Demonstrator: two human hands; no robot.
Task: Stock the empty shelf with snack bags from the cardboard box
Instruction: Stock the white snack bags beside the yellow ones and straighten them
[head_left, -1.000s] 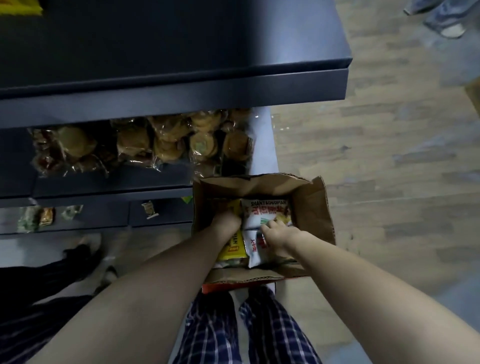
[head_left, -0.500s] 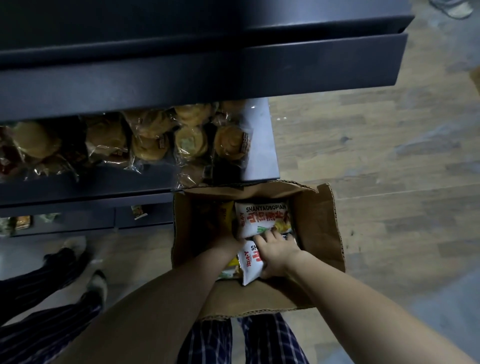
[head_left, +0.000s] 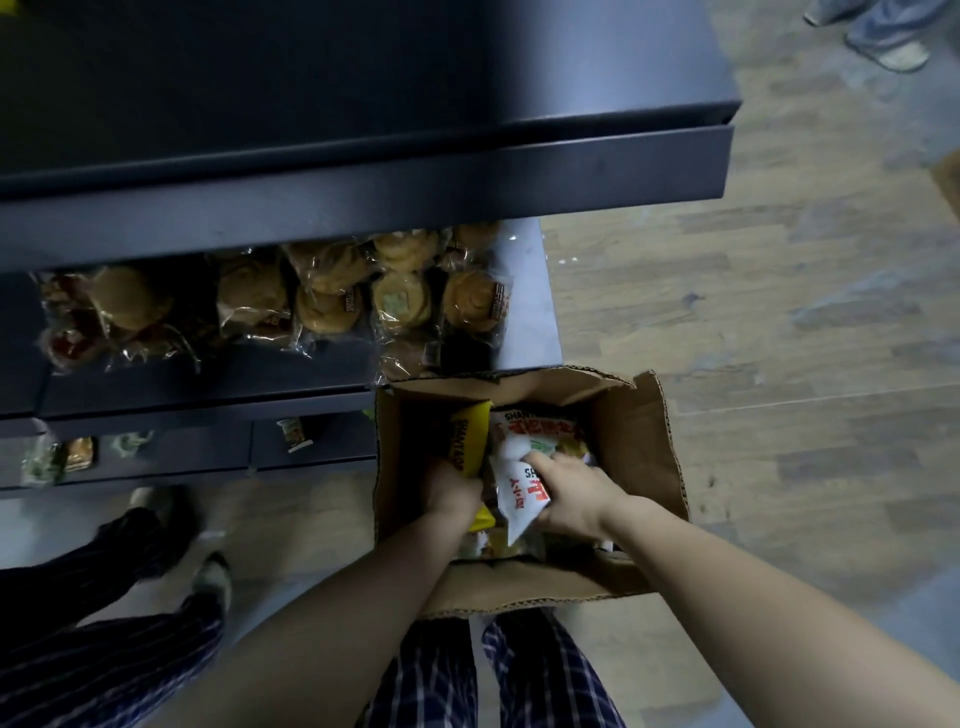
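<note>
**Both hands in the box, each on one snack bag**

The dark shelf unit (head_left: 363, 104) fills the top left of the view, w/ its top board facing the camera. The wood floor (head_left: 753, 338) lies to the right of it. The cardboard box (head_left: 644, 452) stands open on the floor, just beside the corner of the lower shelf, approx. in front of the person's plaid trousers (head_left: 431, 675). On that lower shelf lie wrapped buns (head_left: 322, 301) in clear plastic.

The left hand (head_left: 449, 491) is inside the box, fingers curled round a yellow bag (head_left: 470, 439), which stands nearly upright. The right hand (head_left: 571, 499) is also inside, fingers and thumb clamped on a white bag (head_left: 517, 493), which is tilted and touches the yellow one. Under them lies another white bag (head_left: 540, 431) w/ red print, flat on the rest of the packs. All bags are inside the box.
</note>
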